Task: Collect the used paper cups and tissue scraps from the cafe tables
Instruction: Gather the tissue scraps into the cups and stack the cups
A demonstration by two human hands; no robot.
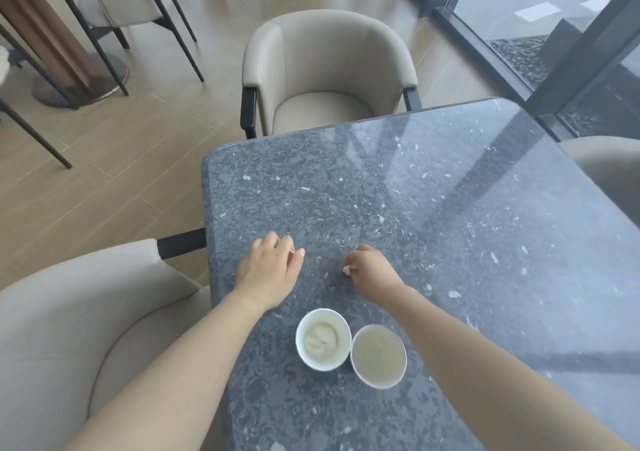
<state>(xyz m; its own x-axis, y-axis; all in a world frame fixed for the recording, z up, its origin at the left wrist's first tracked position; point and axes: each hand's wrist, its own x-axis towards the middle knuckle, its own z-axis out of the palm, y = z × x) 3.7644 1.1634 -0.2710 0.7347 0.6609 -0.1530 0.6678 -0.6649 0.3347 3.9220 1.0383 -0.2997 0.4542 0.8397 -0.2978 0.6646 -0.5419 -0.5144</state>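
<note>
You are looking down into a cafe with a pale wood-plank floor (104,187) and glass walls at the 1 o'clock corner. A dark grey speckled stone desk (450,225) fills the right and centre of the view, its rounded corner pointing toward 10 o'clock. A beige tub chair (329,69) sits at the far edge of the desk at 12 o'clock, and a second beige chair (69,329) stands at its left side at 8 o'clock.

Two white paper cups stand upright near you at 6 o'clock, touching or nearly touching side by side. The left cup (323,339) has a crumpled tissue wad (320,338) inside. The right cup (378,356) shows a plain pale interior; you cannot tell whether it holds anything.

Your left hand (273,270) is over the desk just beyond the cups, palm down, fingers loosely curled with the thumb and forefinger close together around something thin, too small to identify. Your right hand (370,270) is just beside it, at its 3 o'clock, fingers curled inward and pinching a small white tissue scrap (347,269) that peeks out at the thumb side. The two hands are apart, with bare desk between them.
</note>
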